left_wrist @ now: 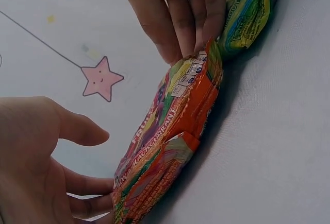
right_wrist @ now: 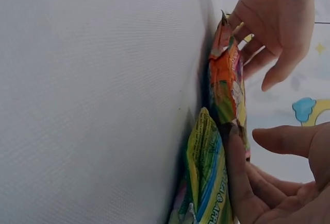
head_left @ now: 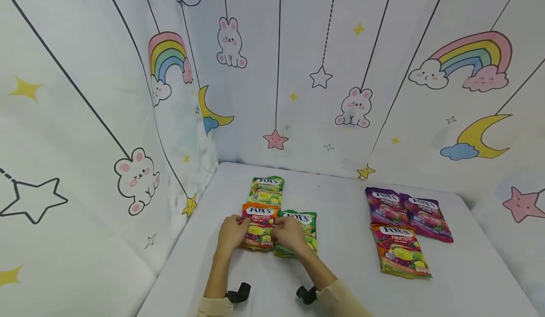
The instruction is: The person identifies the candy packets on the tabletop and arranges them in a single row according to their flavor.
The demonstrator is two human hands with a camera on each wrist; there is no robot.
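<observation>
An orange FOX'S Fruits candy bag lies between my two hands, printed side up. At its left edge is my left hand. In the left wrist view, that hand's fingers touch the bag's side, with the thumb held apart. My right hand has extended fingers along the bag's right edge, and its thumb also stands away in the right wrist view. Under the right hand lies a green candy bag, partly hidden by it. Another green bag lies just beyond the orange one, its lower end meeting the orange bag's top.
On the right of the white table lie two purple Berries bags, a left one and a right one. Another orange Fruits bag lies in front of them. A patterned cloth wall rises behind the table.
</observation>
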